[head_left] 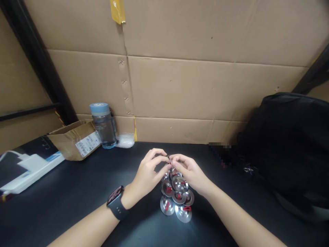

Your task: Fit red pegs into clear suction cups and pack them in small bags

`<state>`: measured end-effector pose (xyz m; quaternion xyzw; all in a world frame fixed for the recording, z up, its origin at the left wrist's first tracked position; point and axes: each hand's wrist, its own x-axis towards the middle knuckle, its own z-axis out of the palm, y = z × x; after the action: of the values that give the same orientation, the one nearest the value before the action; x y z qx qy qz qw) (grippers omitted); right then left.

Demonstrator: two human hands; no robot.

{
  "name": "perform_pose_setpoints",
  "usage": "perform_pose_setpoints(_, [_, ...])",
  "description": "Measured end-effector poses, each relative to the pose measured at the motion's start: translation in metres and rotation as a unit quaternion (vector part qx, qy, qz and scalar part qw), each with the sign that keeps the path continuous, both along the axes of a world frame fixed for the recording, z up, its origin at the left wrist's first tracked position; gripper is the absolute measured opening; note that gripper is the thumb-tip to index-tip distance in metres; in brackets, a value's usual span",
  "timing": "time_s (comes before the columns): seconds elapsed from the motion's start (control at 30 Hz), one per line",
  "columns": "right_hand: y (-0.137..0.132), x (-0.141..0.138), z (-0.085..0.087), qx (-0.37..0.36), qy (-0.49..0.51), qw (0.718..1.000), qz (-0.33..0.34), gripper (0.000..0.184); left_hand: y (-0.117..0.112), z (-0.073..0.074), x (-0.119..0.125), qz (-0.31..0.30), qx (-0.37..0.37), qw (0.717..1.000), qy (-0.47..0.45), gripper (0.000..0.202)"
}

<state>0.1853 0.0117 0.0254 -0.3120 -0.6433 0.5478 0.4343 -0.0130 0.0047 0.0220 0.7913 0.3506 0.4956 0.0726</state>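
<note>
Small silvery finger cymbals (179,196) with red loops at their centres lie overlapping in a pile on the black tabletop. Above the far end of the pile, one finger cymbal (171,164) is turned nearly edge-on between my hands. My left hand (151,168), wearing a black watch (116,202) on the wrist, pinches it from the left with thumb and fingertips. From the other side, my right hand (189,169) grips it with bent fingers and thumb. My fingers cover much of this cymbal and some of the pile beneath. Two cymbals lie nearest to me.
At the back left stand an open cardboard box (73,140), a blue-lidded water bottle (104,127) and a clear plastic packet (125,140). A white power strip (33,175) with a plugged-in charger lies left. A black bag (290,147) fills the right side. Cardboard (185,89) walls the back.
</note>
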Motion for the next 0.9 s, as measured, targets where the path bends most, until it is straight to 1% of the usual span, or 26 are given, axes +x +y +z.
perform_pose_setpoints(0.17, [0.0, 0.002, -0.001, -0.043, 0.028, 0.999, 0.002, 0.025, 0.002, -0.004, -0.002, 0.01, 0.023, 0.999, 0.025, 0.006])
perform_pose_setpoints(0.27, [0.0, 0.001, -0.002, -0.039, 0.036, 0.999, -0.008, 0.031, 0.003, -0.006, -0.002, 0.013, 0.035, 0.998, 0.052, 0.008])
perform_pose_setpoints(0.33, [0.003, 0.002, -0.003, -0.018, 0.035, 0.999, -0.034, 0.033, 0.006, -0.006, -0.003, 0.021, 0.037, 0.997, 0.063, 0.009])
perform_pose_setpoints(0.4, [0.011, 0.008, -0.003, 0.008, 0.025, 0.997, -0.074, 0.034, 0.013, -0.006, -0.009, 0.041, 0.039, 0.996, 0.073, 0.008])
perform_pose_setpoints(0.5, [0.034, 0.032, -0.006, 0.048, -0.039, 0.987, -0.151, 0.037, 0.033, -0.01, -0.03, 0.091, 0.033, 0.988, 0.119, 0.009])
perform_pose_setpoints(0.53, [0.043, 0.044, -0.008, 0.068, -0.083, 0.978, -0.181, 0.037, 0.041, -0.012, -0.04, 0.102, 0.025, 0.984, 0.147, 0.009])
perform_pose_setpoints(0.57, [0.051, 0.056, -0.011, 0.097, -0.146, 0.962, -0.207, 0.038, 0.05, -0.016, -0.05, 0.115, 0.007, 0.978, 0.173, 0.009])
perform_pose_setpoints(0.6, [0.06, 0.069, -0.015, 0.128, -0.223, 0.938, -0.234, 0.039, 0.058, -0.02, -0.062, 0.131, -0.012, 0.973, 0.19, 0.01])
perform_pose_setpoints(0.67, [0.074, 0.093, -0.023, 0.162, -0.352, 0.889, -0.245, 0.036, 0.072, -0.03, -0.082, 0.15, -0.054, 0.963, 0.219, 0.012])
perform_pose_setpoints(0.73, [0.082, 0.109, -0.03, 0.16, -0.42, 0.862, -0.234, 0.033, 0.083, -0.039, -0.098, 0.16, -0.088, 0.954, 0.236, 0.015])
perform_pose_setpoints(0.8, [0.083, 0.114, -0.032, 0.158, -0.462, 0.846, -0.215, 0.028, 0.088, -0.046, -0.106, 0.159, -0.113, 0.949, 0.248, 0.017])
perform_pose_setpoints(0.83, [0.081, 0.113, -0.03, 0.17, -0.477, 0.839, -0.2, 0.029, 0.089, -0.047, -0.108, 0.157, -0.12, 0.947, 0.252, 0.017])
perform_pose_setpoints(0.9, [0.074, 0.105, -0.025, 0.212, -0.495, 0.828, -0.154, 0.039, 0.088, -0.048, -0.107, 0.155, -0.121, 0.947, 0.253, 0.017])
